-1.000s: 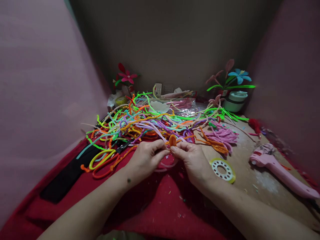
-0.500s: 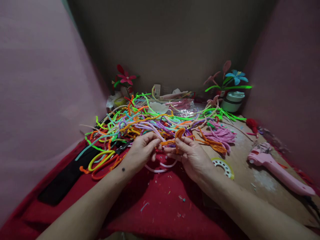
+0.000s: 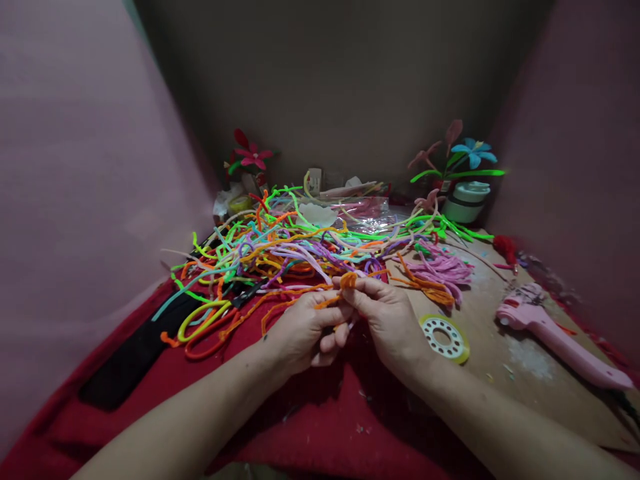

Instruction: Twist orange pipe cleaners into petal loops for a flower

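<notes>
Between my two hands is an orange pipe cleaner (image 3: pixel 349 281), bent into a small loop at the top, with loose ends trailing left over the cloth. My right hand (image 3: pixel 387 313) pinches the loop between thumb and fingers. Close against it, my left hand (image 3: pixel 307 328) has its fingers curled round the lower part of the orange strands; the exact grip is partly hidden. Behind the hands spreads a tangled heap of coloured pipe cleaners (image 3: pixel 280 243). Scissors with yellow and red handles (image 3: pixel 205 323) lie left of my left hand.
Right of my hands, a tape roll (image 3: pixel 445 339) and a pink glue gun (image 3: pixel 560 340) rest on a brown board (image 3: pixel 480 393). Pink pipe cleaners (image 3: pixel 443 270) lie beyond the tape. A black flat object (image 3: pixel 120 357) is at left. Fuzzy flowers (image 3: pixel 474 153) and a lidded jar (image 3: pixel 467 200) stand behind.
My left hand has moved right and nearer to me, up against the right hand. The orange loop sits slightly lower and left, and its strands now trail leftward. The tape roll is more exposed.
</notes>
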{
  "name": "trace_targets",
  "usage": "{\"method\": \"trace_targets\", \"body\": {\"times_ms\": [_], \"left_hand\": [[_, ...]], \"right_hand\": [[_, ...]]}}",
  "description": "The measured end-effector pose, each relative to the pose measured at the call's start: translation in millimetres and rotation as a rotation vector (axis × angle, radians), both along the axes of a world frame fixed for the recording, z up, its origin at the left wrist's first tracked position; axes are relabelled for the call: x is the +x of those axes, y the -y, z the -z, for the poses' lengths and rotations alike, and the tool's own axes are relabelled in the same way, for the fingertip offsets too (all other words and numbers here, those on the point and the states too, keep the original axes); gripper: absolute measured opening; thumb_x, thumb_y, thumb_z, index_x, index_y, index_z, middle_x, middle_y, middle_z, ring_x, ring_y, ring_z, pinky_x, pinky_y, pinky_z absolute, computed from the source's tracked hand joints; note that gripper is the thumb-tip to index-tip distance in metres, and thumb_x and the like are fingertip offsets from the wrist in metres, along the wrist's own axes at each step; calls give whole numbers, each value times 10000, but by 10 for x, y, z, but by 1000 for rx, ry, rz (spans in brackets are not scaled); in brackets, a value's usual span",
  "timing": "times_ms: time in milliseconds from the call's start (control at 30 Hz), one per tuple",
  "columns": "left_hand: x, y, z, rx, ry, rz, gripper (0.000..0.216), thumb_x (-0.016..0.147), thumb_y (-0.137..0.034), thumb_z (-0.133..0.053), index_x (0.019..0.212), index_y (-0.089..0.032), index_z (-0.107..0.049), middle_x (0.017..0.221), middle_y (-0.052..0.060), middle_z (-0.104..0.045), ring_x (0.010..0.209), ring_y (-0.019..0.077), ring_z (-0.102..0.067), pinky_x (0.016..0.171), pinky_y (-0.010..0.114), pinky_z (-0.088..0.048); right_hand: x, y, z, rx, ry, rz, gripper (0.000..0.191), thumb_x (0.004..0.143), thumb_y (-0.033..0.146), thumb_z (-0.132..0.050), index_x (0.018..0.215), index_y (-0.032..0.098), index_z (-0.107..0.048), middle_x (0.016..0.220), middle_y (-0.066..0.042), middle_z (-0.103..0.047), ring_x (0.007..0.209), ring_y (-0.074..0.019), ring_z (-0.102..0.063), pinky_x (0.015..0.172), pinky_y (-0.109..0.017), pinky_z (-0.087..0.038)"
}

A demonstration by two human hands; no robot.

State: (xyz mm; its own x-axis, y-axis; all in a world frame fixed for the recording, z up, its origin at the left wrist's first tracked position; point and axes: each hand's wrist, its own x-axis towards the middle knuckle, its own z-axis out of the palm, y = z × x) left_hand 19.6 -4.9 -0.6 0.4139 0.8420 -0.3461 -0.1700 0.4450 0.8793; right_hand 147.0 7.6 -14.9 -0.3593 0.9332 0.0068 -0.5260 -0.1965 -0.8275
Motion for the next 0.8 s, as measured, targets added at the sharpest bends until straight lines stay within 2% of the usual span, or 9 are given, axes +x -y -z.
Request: {"method": "trace_targets", "body": {"times_ms": [167,300,467,700,800], "left_hand": [[-10,1,9,10,27,3,119,768,-259,-596,752,-155,-542,443,-56,-509,269,26,-282,249,126,-239],[-31,-11,14,60,-5,31,174,792,-299,-582,760,-128,-568,491,-38,-536,285,15,-328,273,125,-254],[-65,-32,-22,126,-129,78,198,783,-305,-595,707,-126,-562,465,-35,-549,283,19,-354,272,120,-270],[-28,3,-17,64,-60,107,158,785,-298,-561,760,-145,-529,475,-39,-557,256,49,-400,239,135,-292],[-16,3,-43,52,-131,186,159,768,-299,-570,778,-149,-521,507,-28,-576,285,54,-431,253,132,-300]], "right_hand": [[4,-4,2,4,46,85,236,674,358,-713,694,153,-599,534,36,-568,405,-82,-513,420,-198,-401],[17,-36,-30,-27,21,107,219,685,351,-704,729,156,-617,554,33,-579,406,-72,-487,425,-199,-392],[34,-62,-26,-79,-25,90,182,658,292,-725,720,155,-621,609,16,-622,466,-92,-543,476,-215,-434],[19,-67,0,-116,-44,74,177,642,268,-730,705,141,-625,570,18,-603,448,-82,-527,444,-193,-408],[34,-95,2,-134,-50,116,166,646,249,-728,743,146,-641,606,20,-610,478,-81,-529,466,-199,-421]]}}
